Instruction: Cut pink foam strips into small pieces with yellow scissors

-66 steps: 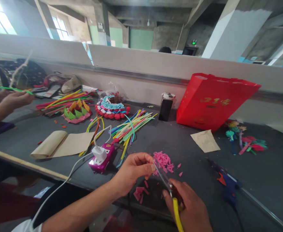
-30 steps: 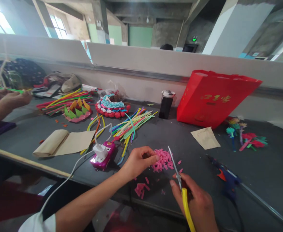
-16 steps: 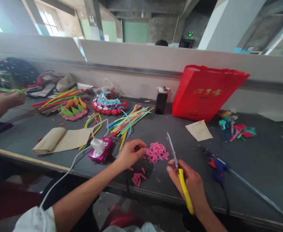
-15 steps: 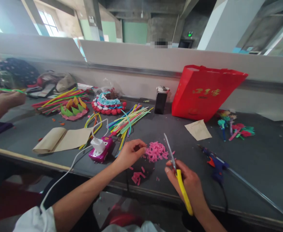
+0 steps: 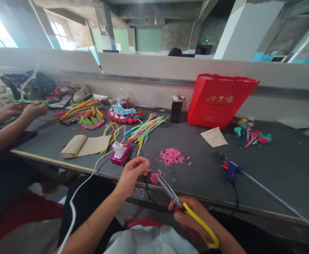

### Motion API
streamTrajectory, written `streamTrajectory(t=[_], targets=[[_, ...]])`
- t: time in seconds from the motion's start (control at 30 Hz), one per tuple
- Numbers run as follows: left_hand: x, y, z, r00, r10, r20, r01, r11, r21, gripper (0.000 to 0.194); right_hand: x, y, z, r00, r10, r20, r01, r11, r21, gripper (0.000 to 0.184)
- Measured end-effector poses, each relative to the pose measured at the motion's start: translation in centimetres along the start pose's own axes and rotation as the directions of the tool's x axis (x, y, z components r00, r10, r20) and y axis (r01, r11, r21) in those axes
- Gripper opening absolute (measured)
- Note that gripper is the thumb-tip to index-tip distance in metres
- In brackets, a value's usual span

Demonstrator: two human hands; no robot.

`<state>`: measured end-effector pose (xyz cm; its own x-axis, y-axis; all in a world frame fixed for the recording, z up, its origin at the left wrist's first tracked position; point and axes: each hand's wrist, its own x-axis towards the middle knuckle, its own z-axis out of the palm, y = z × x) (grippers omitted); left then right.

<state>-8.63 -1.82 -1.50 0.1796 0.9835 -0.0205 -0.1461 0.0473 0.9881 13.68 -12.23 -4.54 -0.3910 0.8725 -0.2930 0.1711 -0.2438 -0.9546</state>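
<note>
Right hand (image 5: 202, 211) curled firmly round the yellow-handled scissors (image 5: 170, 190), blades pointing up and to the left; left hand (image 5: 133, 173) has thumb and fingertips drawn together, and whether anything is pinched between them I cannot tell; under all the things runs the dark table (image 5: 186, 139); big red bag (image 5: 220, 102) standing towards the back; glue gun (image 5: 232, 171) lying well to the right of the scissors; pink heap (image 5: 171, 156) on the tabletop beyond both hands; smaller pink cluster (image 5: 153, 178) near the left fingertips, right by the scissor tips; two loose scraps (image 5: 189, 163) just beside the heap.
</note>
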Motion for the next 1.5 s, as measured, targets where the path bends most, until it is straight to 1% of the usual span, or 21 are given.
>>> streamTrajectory(t=[0.07,0.1,0.17,0.23,0.3,0.37,0.43,0.47,0.6,0.77,0.83,1.0,1.07,1.1,1.13,1.17,1.2,1.23,1.27,1.33,1.5], targets=[[-0.1,0.1,-0.9,0.997,0.080,-0.005,-0.078,0.978,0.193,0.017,-0.7,0.8,0.3,0.997,-0.058,-0.042,0.054,0.996,-0.072,0.038],[-0.1,0.0,-1.2,0.991,0.136,0.018,-0.134,0.941,0.312,0.016,-0.9,1.1,0.4,0.995,-0.079,-0.053,0.073,0.992,-0.107,0.034],[0.0,-0.1,-1.6,0.961,0.245,0.125,-0.273,0.795,0.541,0.013,-1.2,1.2,0.4,0.993,-0.104,-0.048,0.095,0.982,-0.164,0.027],[0.3,-0.2,-1.7,0.912,0.312,0.267,-0.405,0.576,0.710,0.014,-1.3,1.0,0.3,0.991,-0.133,-0.011,0.127,0.968,-0.216,0.022],[0.9,-0.3,-1.7,0.868,0.300,0.394,-0.482,0.324,0.814,0.017,-1.0,0.8,0.1,0.987,-0.160,0.003,0.156,0.959,-0.238,0.020],[1.7,-0.3,-1.5,0.844,0.204,0.496,-0.518,0.072,0.853,0.017,-0.6,0.8,0.0,0.985,-0.169,-0.036,0.157,0.963,-0.221,0.021],[2.6,-0.1,-1.3,0.834,0.097,0.543,-0.534,-0.105,0.839,0.017,-0.2,0.9,0.0,0.982,-0.166,-0.094,0.148,0.974,-0.174,0.022],[3.0,-0.1,-1.2,0.829,0.054,0.557,-0.543,-0.163,0.824,0.017,-0.1,0.9,0.0,0.979,-0.169,-0.118,0.152,0.978,-0.145,0.023],[3.8,0.1,-0.7,0.788,-0.033,0.615,-0.599,-0.272,0.753,0.014,-0.1,0.5,-0.2,0.962,-0.183,-0.202,0.183,0.983,-0.017,0.033],[3.7,0.1,-0.1,0.750,-0.087,0.656,-0.647,-0.303,0.699,0.015,-0.4,-0.4,-0.9,0.958,-0.199,-0.206,0.214,0.975,0.053,0.044],[3.8,0.1,0.0,0.760,-0.089,0.644,-0.640,-0.278,0.717,0.015,-0.3,-0.4,-1.1,0.952,-0.218,-0.216,0.234,0.971,0.052,0.044],[4.1,0.2,0.5,0.842,0.020,0.539,-0.532,-0.134,0.836,0.011,0.3,0.0,-1.1,0.929,-0.211,-0.304,0.234,0.971,0.043,0.047],[3.5,0.4,1.0,0.869,0.094,0.485,-0.487,-0.006,0.873,0.012,0.4,0.0,-1.1,0.896,-0.247,-0.370,0.244,0.968,-0.056,0.044],[3.0,0.6,1.5,0.892,0.151,0.426,-0.448,0.164,0.879,0.011,0.4,0.0,-1.0,0.868,-0.287,-0.405,0.252,0.958,-0.137,0.040],[2.4,0.7,2.0,0.918,0.192,0.347,-0.396,0.395,0.829,0.009,0.4,-0.1,-1.0,0.838,-0.334,-0.432,0.259,0.939,-0.225,0.037],[1.7,0.9,2.5,0.943,0.196,0.270,-0.333,0.610,0.719,0.009,0.4,-0.2,-0.9,0.809,-0.379,-0.449,0.259,0.916,-0.306,0.034],[1.0,1.2,3.1,0.964,0.179,0.199,-0.262,0.777,0.572,0.012,0.3,-0.3,-0.8,0.786,-0.412,-0.460,0.253,0.895,-0.368,0.032],[0.3,1.4,3.7,0.979,0.144,0.140,-0.192,0.882,0.431,0.015,0.3,-0.3,-0.6,0.772,-0.432,-0.465,0.243,0.878,-0.412,0.031],[-0.3,1.6,4.2,0.988,0.112,0.104,-0.140,0.938,0.317,0.017,0.2,-0.3,-0.5,0.765,-0.444,-0.467,0.232,0.866,-0.443,0.031],[-1.2,2.0,5.2,0.995,0.068,0.072,-0.080,0.982,0.170,0.019,0.1,-0.2,-0.1,0.752,-0.459,-0.473,0.205,0.845,-0.495,0.031],[-2.5,3.0,6.3,0.996,0.013,0.093,-0.014,1.000,0.013,0.016,0.0,0.2,0.3,0.695,-0.544,-0.470,0.164,0.757,-0.633,0.036]])
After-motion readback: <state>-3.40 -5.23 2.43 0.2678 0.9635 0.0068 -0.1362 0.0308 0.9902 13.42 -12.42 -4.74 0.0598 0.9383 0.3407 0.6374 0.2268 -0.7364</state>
